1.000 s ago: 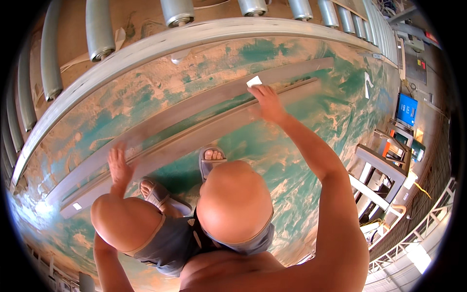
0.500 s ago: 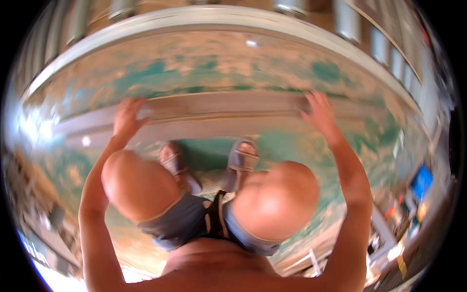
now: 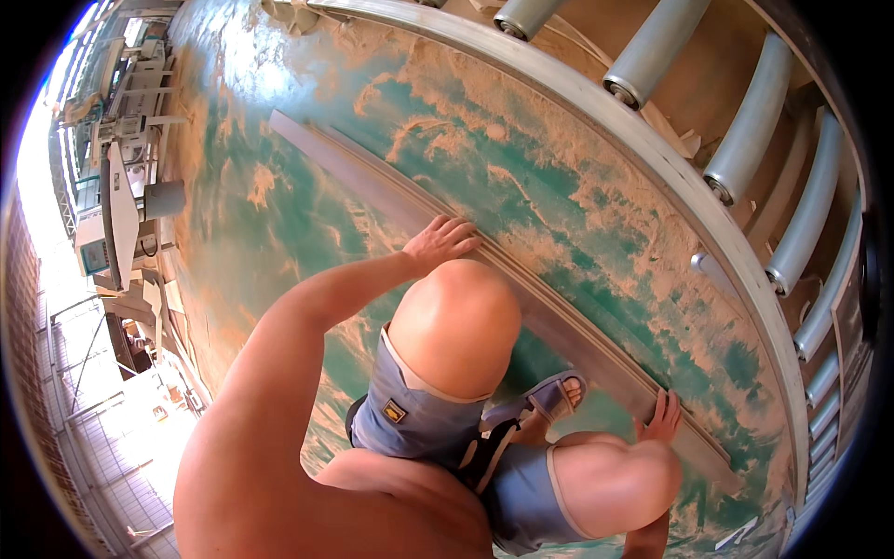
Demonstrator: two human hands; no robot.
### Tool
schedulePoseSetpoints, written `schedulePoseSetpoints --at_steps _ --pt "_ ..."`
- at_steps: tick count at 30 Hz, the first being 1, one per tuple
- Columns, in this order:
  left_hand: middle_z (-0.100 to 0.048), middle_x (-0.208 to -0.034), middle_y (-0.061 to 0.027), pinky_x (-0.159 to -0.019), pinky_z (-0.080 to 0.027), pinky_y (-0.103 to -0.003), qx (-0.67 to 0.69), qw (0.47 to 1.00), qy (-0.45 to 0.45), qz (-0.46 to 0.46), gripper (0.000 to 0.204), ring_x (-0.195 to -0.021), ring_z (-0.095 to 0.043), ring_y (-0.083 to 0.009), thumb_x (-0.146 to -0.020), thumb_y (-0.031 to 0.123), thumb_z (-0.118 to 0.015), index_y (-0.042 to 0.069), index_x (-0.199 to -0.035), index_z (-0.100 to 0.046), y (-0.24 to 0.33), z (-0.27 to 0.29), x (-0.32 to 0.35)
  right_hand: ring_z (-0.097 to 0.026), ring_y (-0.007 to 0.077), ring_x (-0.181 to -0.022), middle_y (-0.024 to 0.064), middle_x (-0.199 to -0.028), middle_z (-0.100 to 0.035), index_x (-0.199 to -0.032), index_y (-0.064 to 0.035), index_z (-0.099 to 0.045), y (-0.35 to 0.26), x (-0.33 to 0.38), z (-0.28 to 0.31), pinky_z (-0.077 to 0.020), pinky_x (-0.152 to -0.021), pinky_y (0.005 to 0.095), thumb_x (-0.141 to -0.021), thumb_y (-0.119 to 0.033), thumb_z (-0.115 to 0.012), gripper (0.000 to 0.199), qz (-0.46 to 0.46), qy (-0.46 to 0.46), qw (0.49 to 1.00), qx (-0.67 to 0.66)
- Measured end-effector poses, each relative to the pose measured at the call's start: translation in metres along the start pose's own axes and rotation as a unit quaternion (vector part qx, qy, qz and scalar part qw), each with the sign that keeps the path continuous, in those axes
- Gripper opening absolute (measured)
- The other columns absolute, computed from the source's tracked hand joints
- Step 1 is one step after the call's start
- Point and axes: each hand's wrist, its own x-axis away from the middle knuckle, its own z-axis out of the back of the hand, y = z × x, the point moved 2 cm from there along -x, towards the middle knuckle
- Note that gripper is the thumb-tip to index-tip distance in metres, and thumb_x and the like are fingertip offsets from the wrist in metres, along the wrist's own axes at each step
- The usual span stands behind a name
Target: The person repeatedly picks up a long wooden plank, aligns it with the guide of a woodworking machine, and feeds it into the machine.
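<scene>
On the floor in front of me a long grey-brown plank (image 3: 582,347) with a grooved edge runs slantwise from the far left to the near right. It may be several strips laid together; I cannot tell. My left hand (image 3: 441,242) is closed over it near its middle, the fingers bent across the grooved edge. Farther along to the right, my right hand (image 3: 661,417) grips the same plank, fingers curled over the edge. Its wrist is hidden behind my right knee. I squat close to the plank, and one sandalled foot (image 3: 556,396) shows between my knees.
Sawdust (image 3: 521,191) lies in patches over the green floor (image 3: 307,219). A roller conveyor with a pale metal rail (image 3: 643,140) and grey rollers (image 3: 652,51) curves along the far right. At the left stand machinery with a pale panel (image 3: 121,214) and a grey bucket (image 3: 164,198).
My view has swung to the left, so the plank now appears slanted instead of level. My hands, blurred before at the plank, now show clearly on it, and machinery has come into view at the left.
</scene>
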Motion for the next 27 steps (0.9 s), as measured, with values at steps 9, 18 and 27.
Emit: schedulePoseSetpoints --at_steps 9,18,27 --pt "-0.049 -0.124 -0.0115 -0.098 -0.039 -0.042 -0.031 0.998 -0.006 -0.048 0.054 -0.119 -0.048 -0.0291 -0.082 0.016 -0.056 0.014 -0.133 -0.038 -0.008 -0.005 -0.008 -0.043 0.0377 -0.122 0.0156 -0.134 -0.042 -0.144 -0.0150 -0.031 0.004 -0.012 0.005 -0.0358 -0.099 0.0550 -0.063 -0.014 -0.084 0.097 -0.004 -0.019 0.998 0.065" --pt "-0.054 -0.115 -0.0080 -0.093 -0.041 -0.041 -0.022 0.999 0.002 -0.025 0.044 -0.106 -0.053 -0.0266 -0.082 0.026 -0.055 0.013 -0.123 -0.045 -0.006 0.015 -0.016 -0.050 0.0363 -0.110 0.0163 -0.124 -0.047 -0.140 -0.0128 -0.034 0.010 -0.001 -0.021 -0.0436 -0.095 0.0495 -0.064 -0.016 -0.083 0.091 0.001 -0.038 0.998 0.054" --pt "-0.049 -0.134 -0.0108 -0.106 -0.033 -0.047 0.450 0.782 0.211 0.375 0.084 -0.126 -0.044 -0.0312 -0.067 0.051 -0.074 0.012 -0.135 -0.043 0.044 0.003 0.028 -0.051 0.0359 -0.108 0.0165 -0.123 -0.047 -0.140 -0.0120 -0.033 0.009 -0.009 -0.008 -0.0428 -0.095 0.0505 -0.069 -0.012 -0.076 0.083 0.009 -0.048 0.995 0.088"
